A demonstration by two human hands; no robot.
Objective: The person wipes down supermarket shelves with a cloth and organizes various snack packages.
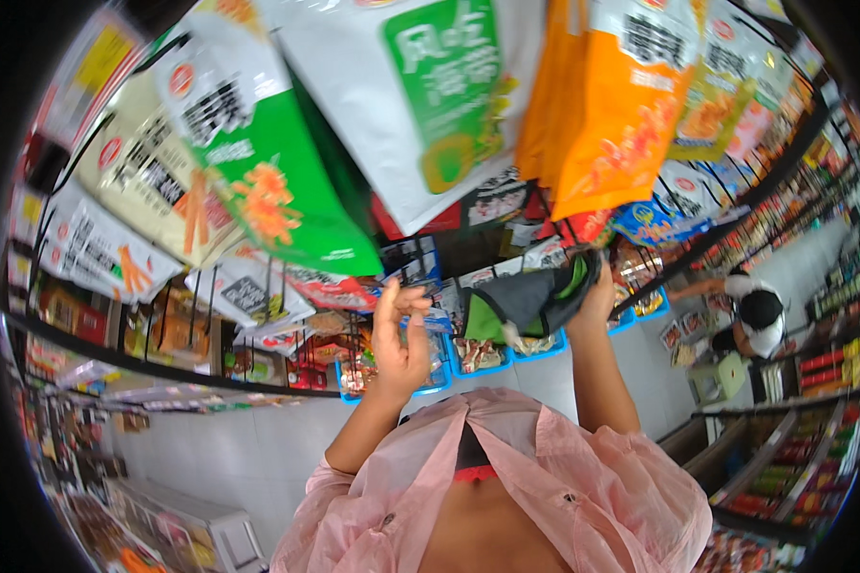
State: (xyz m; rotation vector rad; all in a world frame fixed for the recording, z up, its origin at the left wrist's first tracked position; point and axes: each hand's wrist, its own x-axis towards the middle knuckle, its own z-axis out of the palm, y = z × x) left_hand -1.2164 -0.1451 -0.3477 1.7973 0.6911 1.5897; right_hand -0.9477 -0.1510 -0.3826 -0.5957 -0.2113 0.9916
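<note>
My right hand (597, 294) grips one end of a dark grey and green cloth item (528, 301), which hangs to the left from my fingers in loose folds. Its exact kind cannot be made out. To the left of it is my left hand (401, 336), raised with the fingers loosely apart and nothing in them. Just above that hand hangs a green and white snack bag (272, 181). A large white bag with a green panel (339, 72) hangs above both hands, and an orange and white bag (631, 105) is above the right one.
A dark rack bar (229, 382) curves in front of the hanging bags. Blue baskets (468, 372) of small packets stand low beyond my hands. At the right, a person in white (760, 310) is by a pale green stool (720, 380). A white chest case (177, 525) stands lower left.
</note>
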